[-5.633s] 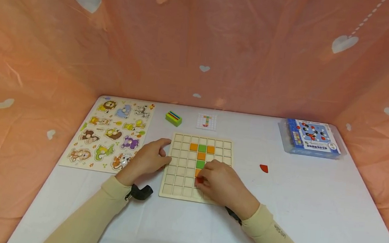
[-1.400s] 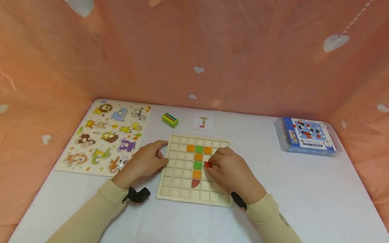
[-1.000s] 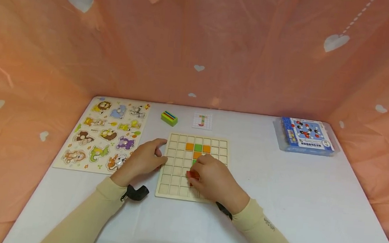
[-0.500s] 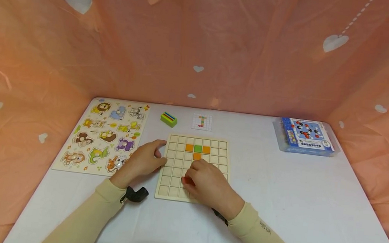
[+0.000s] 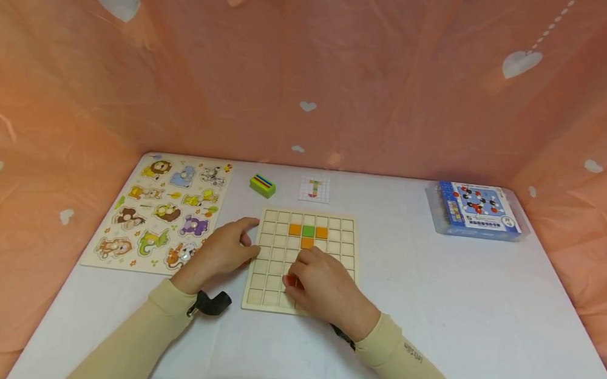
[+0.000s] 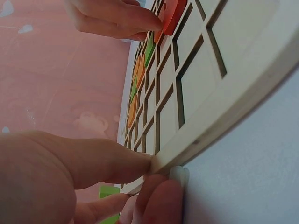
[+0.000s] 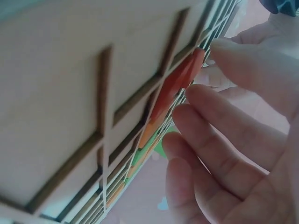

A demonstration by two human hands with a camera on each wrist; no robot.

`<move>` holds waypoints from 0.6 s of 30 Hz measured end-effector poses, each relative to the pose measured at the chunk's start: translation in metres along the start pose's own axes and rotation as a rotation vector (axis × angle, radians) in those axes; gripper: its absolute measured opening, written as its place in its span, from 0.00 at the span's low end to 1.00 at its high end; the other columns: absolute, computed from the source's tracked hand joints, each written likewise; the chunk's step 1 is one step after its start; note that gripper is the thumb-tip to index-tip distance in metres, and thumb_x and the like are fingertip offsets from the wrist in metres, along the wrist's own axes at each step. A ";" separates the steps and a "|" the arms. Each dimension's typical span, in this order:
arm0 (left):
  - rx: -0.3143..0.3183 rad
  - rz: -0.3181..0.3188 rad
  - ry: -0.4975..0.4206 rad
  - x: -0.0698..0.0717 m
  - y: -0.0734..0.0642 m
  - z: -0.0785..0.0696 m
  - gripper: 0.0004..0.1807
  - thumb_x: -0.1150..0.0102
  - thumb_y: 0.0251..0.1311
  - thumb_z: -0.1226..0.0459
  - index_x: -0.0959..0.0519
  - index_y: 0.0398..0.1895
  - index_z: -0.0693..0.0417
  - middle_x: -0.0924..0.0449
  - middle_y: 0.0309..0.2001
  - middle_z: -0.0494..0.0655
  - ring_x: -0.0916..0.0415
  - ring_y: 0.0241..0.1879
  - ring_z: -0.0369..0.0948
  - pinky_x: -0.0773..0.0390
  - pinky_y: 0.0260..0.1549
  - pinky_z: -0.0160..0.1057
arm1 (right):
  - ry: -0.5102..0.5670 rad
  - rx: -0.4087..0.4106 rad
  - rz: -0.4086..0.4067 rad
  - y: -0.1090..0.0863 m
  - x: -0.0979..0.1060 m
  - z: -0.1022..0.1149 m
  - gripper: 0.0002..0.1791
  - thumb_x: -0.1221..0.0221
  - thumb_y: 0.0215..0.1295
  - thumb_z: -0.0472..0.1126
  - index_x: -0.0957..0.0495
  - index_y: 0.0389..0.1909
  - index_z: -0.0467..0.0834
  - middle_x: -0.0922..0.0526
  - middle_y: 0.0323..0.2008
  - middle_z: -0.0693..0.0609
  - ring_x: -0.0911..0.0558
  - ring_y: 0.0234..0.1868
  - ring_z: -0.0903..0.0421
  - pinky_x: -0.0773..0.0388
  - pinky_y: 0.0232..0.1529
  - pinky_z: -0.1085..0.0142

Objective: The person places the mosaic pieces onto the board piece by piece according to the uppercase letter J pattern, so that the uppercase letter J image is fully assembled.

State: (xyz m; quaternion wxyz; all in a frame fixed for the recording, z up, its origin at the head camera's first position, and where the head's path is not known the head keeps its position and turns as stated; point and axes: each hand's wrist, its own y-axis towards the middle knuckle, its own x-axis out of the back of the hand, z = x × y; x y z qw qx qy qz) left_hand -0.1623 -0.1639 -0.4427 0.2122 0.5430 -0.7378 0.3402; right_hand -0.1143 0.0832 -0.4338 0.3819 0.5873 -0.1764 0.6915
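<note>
A wooden grid board (image 5: 265, 299) lies on the table, with orange and green square tiles (image 5: 308, 231) set in its cells. At its left edge, my left hand (image 5: 221, 248) holds the rim, thumb on the border and other fingers curled against the side, as the left wrist view shows. Over the lower middle cells my right hand (image 5: 327, 286) pinches a red quarter-circle tile (image 7: 192, 66) between thumb and fingertips. That tile touches the board beside another red piece (image 7: 163, 95). In the head view my right hand hides the lower tiles.
Left of the board lies an animal peg puzzle (image 5: 155, 212). Behind it are a green block with coloured stripes (image 5: 262, 185) and a small pattern card (image 5: 314, 189). A boxed molecule set (image 5: 477, 211) stands at the back right, before the pink curtain (image 5: 315, 62).
My right hand picked up the red quarter-circle from the table on the right and carried it left to the lower cells. Over the last half second it stays there. My left hand keeps its place.
</note>
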 end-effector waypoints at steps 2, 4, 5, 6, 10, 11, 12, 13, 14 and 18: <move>0.000 -0.002 0.007 0.000 0.000 0.001 0.38 0.35 0.68 0.60 0.32 0.81 0.55 0.18 0.40 0.49 0.21 0.32 0.41 0.26 0.38 0.39 | 0.003 0.003 0.000 0.000 0.000 0.000 0.07 0.28 0.67 0.43 0.12 0.29 0.48 0.20 0.30 0.58 0.23 0.37 0.58 0.21 0.38 0.68; 0.000 -0.001 0.012 0.000 0.000 0.002 0.38 0.34 0.68 0.59 0.32 0.81 0.55 0.18 0.40 0.49 0.21 0.33 0.41 0.26 0.39 0.39 | 0.006 0.007 0.004 0.000 -0.001 0.000 0.07 0.27 0.67 0.43 0.11 0.30 0.48 0.19 0.31 0.57 0.23 0.37 0.58 0.21 0.39 0.68; -0.002 0.000 0.014 0.000 0.000 0.002 0.38 0.35 0.68 0.59 0.32 0.81 0.55 0.18 0.40 0.49 0.21 0.33 0.41 0.26 0.39 0.39 | 0.007 0.008 0.006 0.000 -0.001 0.000 0.07 0.27 0.66 0.43 0.11 0.30 0.47 0.19 0.31 0.57 0.22 0.37 0.58 0.21 0.39 0.68; -0.002 -0.001 0.013 0.000 0.000 0.003 0.38 0.35 0.68 0.59 0.32 0.81 0.55 0.18 0.40 0.49 0.21 0.33 0.41 0.27 0.39 0.39 | 0.008 0.010 0.009 0.000 -0.002 0.000 0.06 0.27 0.66 0.43 0.11 0.30 0.47 0.19 0.31 0.57 0.22 0.37 0.58 0.21 0.39 0.68; -0.002 0.001 0.005 0.000 0.000 0.003 0.37 0.35 0.69 0.60 0.32 0.80 0.56 0.18 0.40 0.49 0.22 0.33 0.41 0.27 0.38 0.39 | 0.015 0.000 0.019 0.000 -0.002 0.000 0.05 0.26 0.66 0.42 0.10 0.31 0.47 0.19 0.32 0.57 0.22 0.38 0.58 0.21 0.39 0.68; -0.002 0.002 0.004 0.000 0.000 0.003 0.37 0.35 0.69 0.60 0.32 0.81 0.56 0.18 0.40 0.49 0.22 0.33 0.41 0.27 0.37 0.39 | 0.017 -0.004 0.019 0.000 -0.002 -0.001 0.05 0.26 0.66 0.43 0.10 0.31 0.47 0.19 0.32 0.57 0.22 0.38 0.58 0.21 0.39 0.68; 0.000 0.002 0.002 0.000 0.000 0.003 0.37 0.35 0.69 0.60 0.32 0.81 0.56 0.19 0.41 0.49 0.22 0.33 0.41 0.27 0.37 0.39 | 0.019 -0.007 0.020 0.000 -0.002 -0.001 0.05 0.26 0.66 0.43 0.10 0.31 0.47 0.19 0.32 0.57 0.22 0.38 0.58 0.21 0.39 0.68; 0.001 0.002 0.002 0.000 0.000 0.002 0.37 0.35 0.69 0.60 0.32 0.81 0.56 0.19 0.41 0.49 0.22 0.33 0.41 0.27 0.37 0.39 | 0.022 -0.009 0.020 0.000 -0.001 -0.001 0.05 0.26 0.66 0.43 0.10 0.31 0.47 0.19 0.32 0.57 0.22 0.38 0.58 0.21 0.39 0.68; 0.002 0.003 0.002 0.000 0.001 0.002 0.37 0.35 0.70 0.60 0.32 0.81 0.56 0.19 0.41 0.50 0.22 0.33 0.41 0.27 0.37 0.39 | 0.026 -0.011 0.018 0.000 -0.001 -0.001 0.05 0.26 0.66 0.43 0.10 0.31 0.47 0.19 0.32 0.57 0.23 0.37 0.58 0.21 0.38 0.68; -0.004 0.008 -0.001 -0.001 0.003 0.001 0.37 0.35 0.70 0.60 0.32 0.81 0.56 0.19 0.40 0.49 0.22 0.33 0.41 0.26 0.38 0.39 | 0.026 -0.046 0.011 -0.004 0.004 -0.008 0.09 0.26 0.66 0.47 0.11 0.29 0.48 0.20 0.32 0.58 0.24 0.37 0.58 0.22 0.38 0.66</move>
